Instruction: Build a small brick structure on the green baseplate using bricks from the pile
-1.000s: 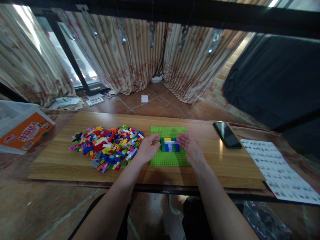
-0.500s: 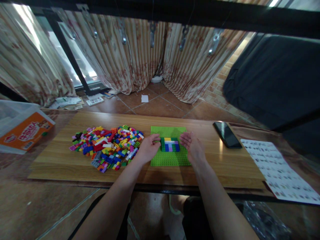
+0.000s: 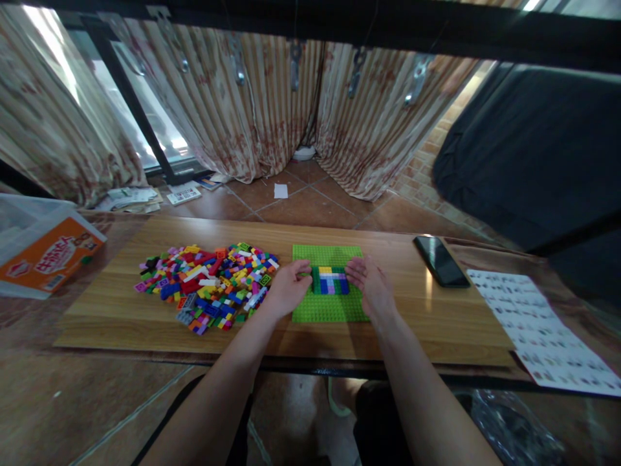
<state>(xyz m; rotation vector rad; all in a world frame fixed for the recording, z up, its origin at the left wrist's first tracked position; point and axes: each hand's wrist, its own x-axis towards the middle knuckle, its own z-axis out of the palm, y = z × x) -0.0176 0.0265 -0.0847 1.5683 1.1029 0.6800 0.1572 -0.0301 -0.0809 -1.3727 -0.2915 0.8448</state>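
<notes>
A green baseplate lies on the wooden board, and a small flat block of blue, yellow, green and purple bricks sits on its middle. My left hand rests at the plate's left edge, fingers curled, its fingertips by the block's left side. My right hand is at the block's right side, fingers stretched and slightly apart, palm turned inward. Whether the left fingers pinch a brick is hidden.
A heap of loose coloured bricks lies left of the plate. A black phone and a printed sheet are to the right. An orange box in a clear bin stands far left. Curtains hang beyond the table.
My right hand has shifted slightly leftward, closer to the brick block. The left hand has stayed in place.
</notes>
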